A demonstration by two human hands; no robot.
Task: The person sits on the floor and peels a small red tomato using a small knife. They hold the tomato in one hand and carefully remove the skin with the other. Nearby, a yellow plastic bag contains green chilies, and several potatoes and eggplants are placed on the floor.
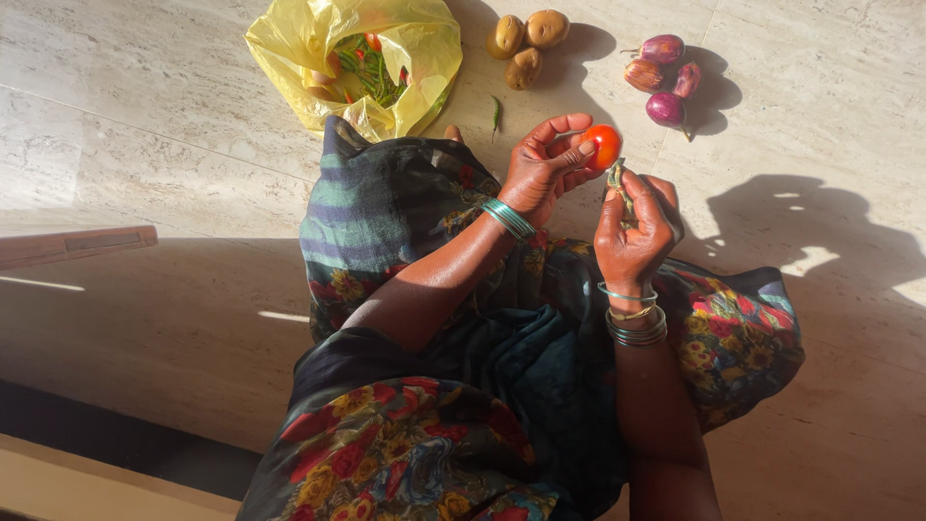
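Note:
My left hand (545, 169) holds a small red tomato (606, 145) between its fingertips, above my lap. Close beside it, my right hand (637, 227) pinches a small greenish stem piece (617, 178), just under the tomato. Both wrists wear green and metal bangles. I sit on a pale stone floor (145, 125) in a dark flowered dress (463, 386).
A yellow plastic bag (289, 48) with green beans or chillies and red bits lies open ahead. Three potatoes (526, 43) sit to its right, several small purple aubergines (666, 82) farther right. A lone green chilli (496, 114) lies on the floor. A wooden strip (72, 243) at left.

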